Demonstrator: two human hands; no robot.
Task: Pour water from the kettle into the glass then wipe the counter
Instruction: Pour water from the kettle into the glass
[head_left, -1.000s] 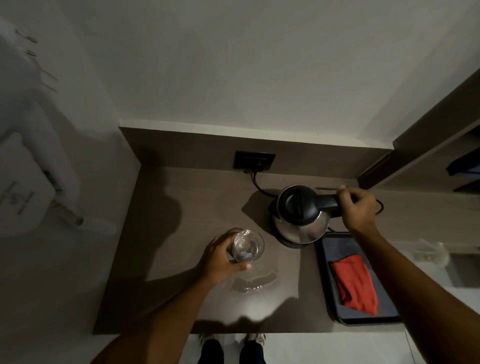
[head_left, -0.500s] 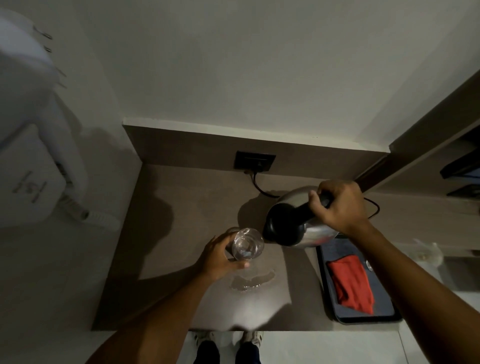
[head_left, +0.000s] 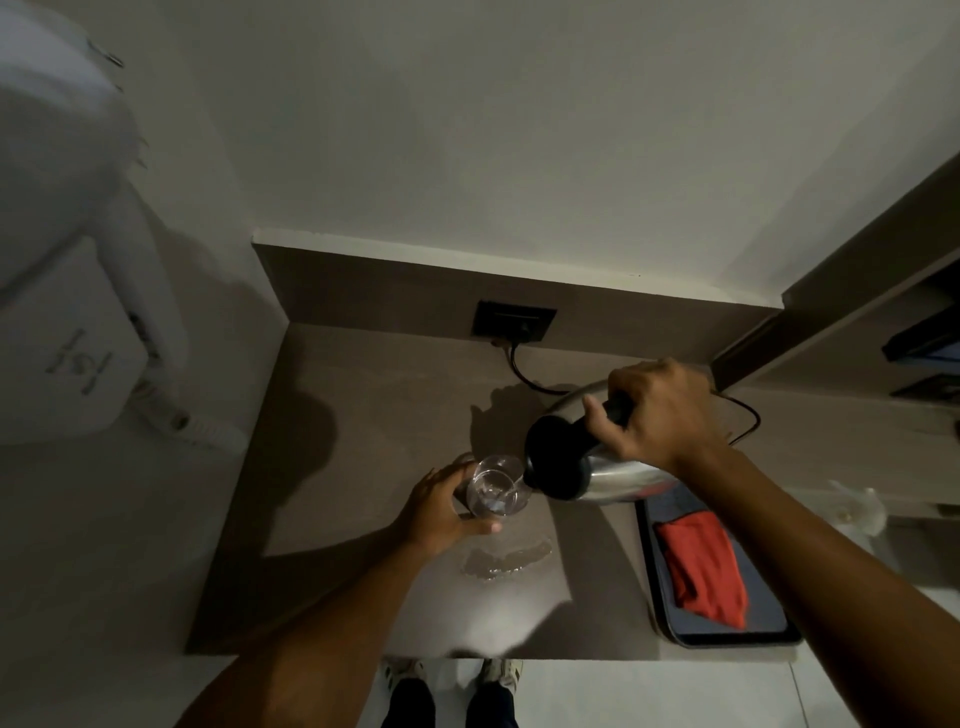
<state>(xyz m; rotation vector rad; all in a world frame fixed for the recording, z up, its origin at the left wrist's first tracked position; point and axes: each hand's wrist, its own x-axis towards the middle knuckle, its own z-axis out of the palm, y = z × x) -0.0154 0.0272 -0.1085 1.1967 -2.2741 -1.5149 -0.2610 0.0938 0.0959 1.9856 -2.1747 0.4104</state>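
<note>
A steel kettle (head_left: 618, 475) with a black lid is tilted to the left, its spout at the rim of a clear glass (head_left: 494, 491). My right hand (head_left: 657, 410) grips the kettle's black handle from above. My left hand (head_left: 441, 506) wraps around the glass from the left and steadies it on the brown counter (head_left: 363, 415). A small puddle of water (head_left: 506, 561) lies on the counter just in front of the glass. A red cloth (head_left: 704, 566) lies folded on a dark tray (head_left: 727, 631) at the right.
A black wall socket (head_left: 514, 323) sits at the back with a cord (head_left: 524, 374) running toward the kettle. A white wall-mounted device (head_left: 67, 322) hangs at the left. Dark shelving (head_left: 883, 322) stands at the right. The counter's front edge is near my shoes (head_left: 452, 675).
My right hand lifted the kettle off its spot and tipped it left until the spout reached the glass. My left hand stayed on the glass.
</note>
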